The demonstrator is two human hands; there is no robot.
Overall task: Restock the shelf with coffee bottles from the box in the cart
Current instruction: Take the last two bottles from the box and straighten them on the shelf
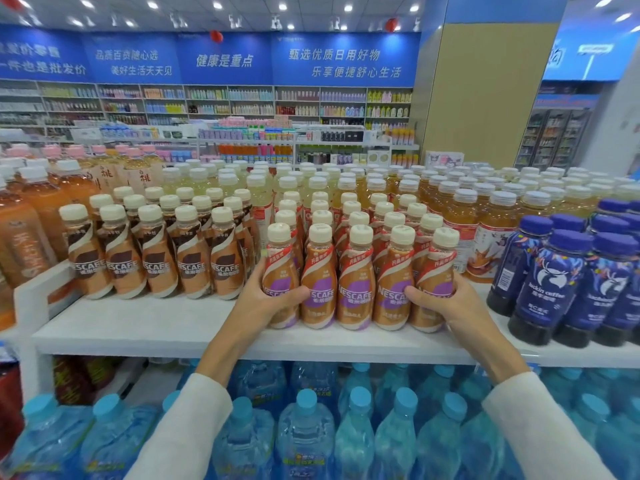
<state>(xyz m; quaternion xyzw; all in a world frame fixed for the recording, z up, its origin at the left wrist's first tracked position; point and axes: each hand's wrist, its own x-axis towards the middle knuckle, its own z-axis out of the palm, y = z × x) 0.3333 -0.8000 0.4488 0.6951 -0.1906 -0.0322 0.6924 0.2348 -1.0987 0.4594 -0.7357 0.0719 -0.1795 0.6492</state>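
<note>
My left hand (268, 299) and right hand (446, 299) clamp the end bottles of the front row of coffee bottles (356, 289) on the shelf (156, 327), judged nearly stocked; box and cart not visible.

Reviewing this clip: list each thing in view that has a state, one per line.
Left hand: grip closed on the leftmost front purple-label Nescafe bottle.
Right hand: grip closed on the rightmost front bottle.
Front row of five: upright, capped, on the white shelf.
Brown-label Nescafe bottles: upright, capped.
Blue Luckin bottles: upright, capped.
</note>
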